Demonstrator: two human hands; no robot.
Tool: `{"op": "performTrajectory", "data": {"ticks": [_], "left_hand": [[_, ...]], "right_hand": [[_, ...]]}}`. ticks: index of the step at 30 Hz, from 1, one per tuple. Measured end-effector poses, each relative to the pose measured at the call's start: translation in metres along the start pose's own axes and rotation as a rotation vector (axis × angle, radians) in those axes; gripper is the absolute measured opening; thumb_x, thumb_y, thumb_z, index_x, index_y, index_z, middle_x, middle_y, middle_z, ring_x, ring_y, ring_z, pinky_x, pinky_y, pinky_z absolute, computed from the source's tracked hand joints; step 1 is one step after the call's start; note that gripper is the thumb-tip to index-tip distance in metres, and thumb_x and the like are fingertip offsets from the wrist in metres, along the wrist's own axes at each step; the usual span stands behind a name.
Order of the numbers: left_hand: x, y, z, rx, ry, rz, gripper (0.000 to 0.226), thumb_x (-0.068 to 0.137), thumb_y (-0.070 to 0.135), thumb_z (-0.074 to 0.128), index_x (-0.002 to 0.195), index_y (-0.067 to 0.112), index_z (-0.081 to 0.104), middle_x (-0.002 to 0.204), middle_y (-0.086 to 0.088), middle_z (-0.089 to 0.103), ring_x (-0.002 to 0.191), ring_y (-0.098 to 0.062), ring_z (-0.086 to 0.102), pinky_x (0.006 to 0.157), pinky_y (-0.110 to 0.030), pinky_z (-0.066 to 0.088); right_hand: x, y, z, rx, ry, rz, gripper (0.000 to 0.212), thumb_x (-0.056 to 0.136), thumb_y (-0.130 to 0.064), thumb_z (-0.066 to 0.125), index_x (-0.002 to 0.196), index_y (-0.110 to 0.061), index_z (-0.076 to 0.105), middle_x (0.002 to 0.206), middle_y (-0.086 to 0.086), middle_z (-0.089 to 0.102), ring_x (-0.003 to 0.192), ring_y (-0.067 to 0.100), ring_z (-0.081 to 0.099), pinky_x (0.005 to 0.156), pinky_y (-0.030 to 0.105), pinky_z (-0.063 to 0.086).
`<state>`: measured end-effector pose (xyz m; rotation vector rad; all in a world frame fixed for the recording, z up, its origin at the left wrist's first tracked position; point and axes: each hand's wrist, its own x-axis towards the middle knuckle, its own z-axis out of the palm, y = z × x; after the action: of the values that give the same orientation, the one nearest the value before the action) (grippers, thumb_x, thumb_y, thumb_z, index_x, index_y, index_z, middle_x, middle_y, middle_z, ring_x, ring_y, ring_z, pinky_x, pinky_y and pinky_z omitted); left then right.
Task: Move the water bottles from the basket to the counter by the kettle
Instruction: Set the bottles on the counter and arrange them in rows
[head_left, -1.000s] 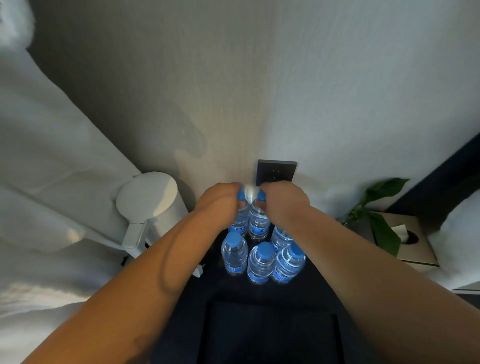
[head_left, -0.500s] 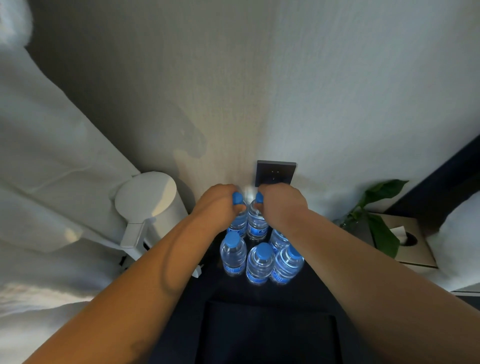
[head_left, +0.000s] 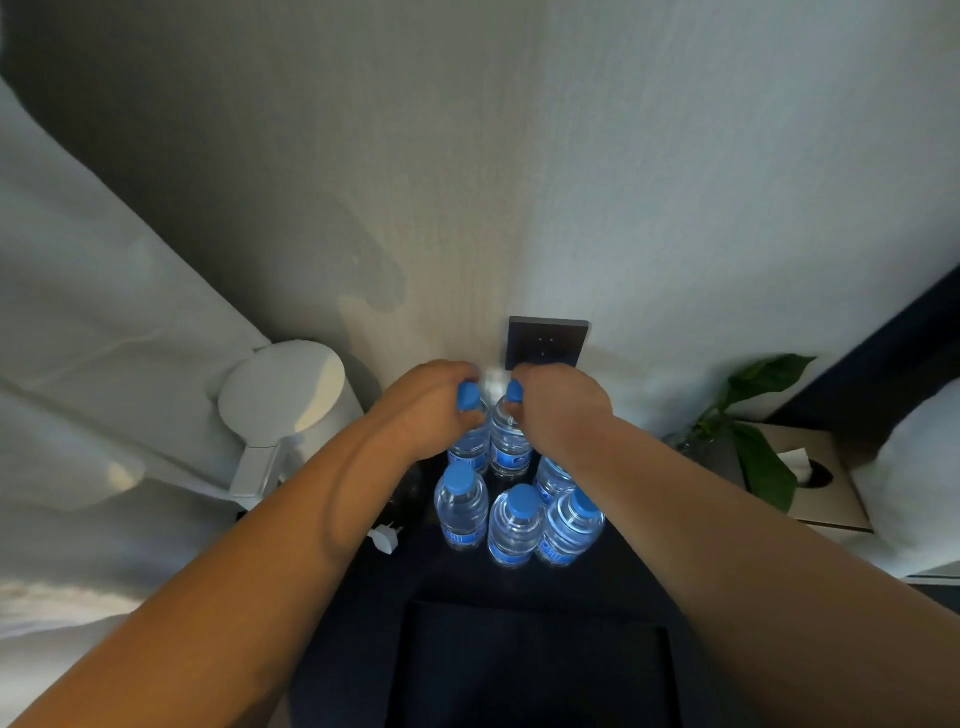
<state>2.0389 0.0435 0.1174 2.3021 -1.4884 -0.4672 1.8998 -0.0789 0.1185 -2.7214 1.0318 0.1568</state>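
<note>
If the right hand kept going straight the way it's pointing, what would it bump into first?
Probably the wall, at or just below the dark socket plate right beyond the right hand gripping a bottle cap. Depth is hard to judge.

No word, brand or number can be read with certainty. The only print is on the water bottles: each one carries a blue label band around its lower body, with white marks on it. On the front left bottle (head_left: 461, 519), the front middle bottle (head_left: 513, 535) and the front right bottle (head_left: 569, 535) these marks are too small and blurred to spell (they look like short pale strokes). The labels of the back left bottle (head_left: 470, 452) and the back right bottle (head_left: 510, 449) are equally unreadable.
</note>
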Motion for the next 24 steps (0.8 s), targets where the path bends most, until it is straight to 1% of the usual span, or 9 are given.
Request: {"op": "performTrajectory", "data": {"ticks": [3, 5, 9, 13, 15, 17, 21, 22, 24], "left_hand": [[0.003, 0.009, 0.002, 0.060, 0.017, -0.121, 0.021, 0.090, 0.036, 0.075, 0.088, 0.022, 0.059, 0.080, 0.004, 0.057, 0.075, -0.016, 0.054, 0.054, -0.024, 0.036], [0.005, 0.015, 0.005, 0.103, 0.005, -0.153, 0.020, 0.092, 0.031, 0.072, 0.083, 0.018, 0.060, 0.076, 0.002, 0.055, 0.072, -0.018, 0.054, 0.052, -0.027, 0.033], [0.005, 0.016, 0.009, 0.128, -0.032, -0.098, 0.011, 0.093, 0.016, 0.068, 0.101, 0.009, 0.068, 0.090, -0.005, 0.060, 0.081, -0.019, 0.054, 0.066, -0.028, 0.037], [0.003, 0.007, 0.006, 0.087, -0.027, -0.041, 0.015, 0.091, 0.012, 0.069, 0.105, 0.015, 0.070, 0.095, -0.006, 0.068, 0.082, -0.020, 0.059, 0.068, -0.031, 0.046], [0.004, 0.002, 0.004, 0.054, -0.034, -0.024, 0.019, 0.089, 0.011, 0.072, 0.107, 0.019, 0.071, 0.097, -0.003, 0.069, 0.082, -0.018, 0.060, 0.069, -0.031, 0.049], [0.004, -0.002, 0.003, 0.031, -0.056, -0.011, 0.024, 0.089, 0.012, 0.075, 0.110, 0.023, 0.072, 0.101, -0.001, 0.070, 0.086, -0.017, 0.062, 0.071, -0.029, 0.047], [0.002, -0.004, 0.004, -0.020, -0.039, -0.009, 0.041, 0.089, 0.020, 0.079, 0.129, 0.022, 0.068, 0.122, 0.000, 0.068, 0.105, -0.020, 0.062, 0.084, -0.026, 0.044], [0.000, -0.003, 0.004, -0.028, -0.016, -0.025, 0.042, 0.088, 0.024, 0.080, 0.128, 0.021, 0.068, 0.119, 0.001, 0.068, 0.105, -0.020, 0.063, 0.083, -0.027, 0.046], [0.000, 0.001, 0.005, -0.008, 0.020, -0.068, 0.028, 0.087, 0.027, 0.081, 0.112, 0.019, 0.071, 0.104, 0.001, 0.071, 0.094, -0.021, 0.065, 0.075, -0.031, 0.051]], "right_hand": [[0.001, -0.001, 0.000, -0.003, -0.008, 0.000, 0.024, 0.104, -0.030, 0.064, 0.126, -0.020, 0.063, 0.115, 0.005, 0.070, 0.105, 0.027, 0.067, 0.082, 0.036, 0.051], [0.001, 0.000, 0.001, -0.004, 0.000, -0.004, 0.024, 0.104, -0.031, 0.064, 0.125, -0.019, 0.063, 0.115, 0.005, 0.070, 0.105, 0.027, 0.067, 0.080, 0.034, 0.048], [-0.001, 0.004, 0.002, -0.001, 0.041, -0.011, 0.030, 0.105, -0.036, 0.063, 0.130, -0.020, 0.062, 0.117, 0.004, 0.070, 0.106, 0.028, 0.067, 0.080, 0.034, 0.048], [0.000, 0.005, 0.007, -0.013, 0.066, -0.026, 0.027, 0.103, -0.034, 0.065, 0.126, -0.020, 0.062, 0.113, 0.005, 0.071, 0.102, 0.028, 0.067, 0.074, 0.033, 0.043], [0.000, 0.004, 0.010, -0.027, 0.070, -0.027, 0.027, 0.102, -0.031, 0.067, 0.125, -0.020, 0.061, 0.112, 0.005, 0.071, 0.099, 0.027, 0.066, 0.073, 0.033, 0.040], [0.001, 0.004, 0.011, -0.021, 0.076, -0.029, 0.026, 0.103, -0.035, 0.066, 0.124, -0.020, 0.061, 0.110, 0.004, 0.070, 0.100, 0.027, 0.066, 0.073, 0.033, 0.040], [0.001, 0.005, 0.010, -0.015, 0.074, -0.026, 0.027, 0.104, -0.037, 0.065, 0.125, -0.020, 0.061, 0.111, 0.004, 0.070, 0.104, 0.028, 0.067, 0.074, 0.033, 0.040], [0.000, 0.005, 0.011, -0.021, 0.076, -0.028, 0.028, 0.103, -0.035, 0.065, 0.126, -0.020, 0.060, 0.112, 0.004, 0.071, 0.104, 0.028, 0.067, 0.074, 0.033, 0.041], [0.000, 0.005, 0.012, -0.037, 0.080, -0.028, 0.030, 0.102, -0.031, 0.067, 0.129, -0.020, 0.060, 0.113, 0.005, 0.071, 0.103, 0.028, 0.068, 0.075, 0.032, 0.042]]}}
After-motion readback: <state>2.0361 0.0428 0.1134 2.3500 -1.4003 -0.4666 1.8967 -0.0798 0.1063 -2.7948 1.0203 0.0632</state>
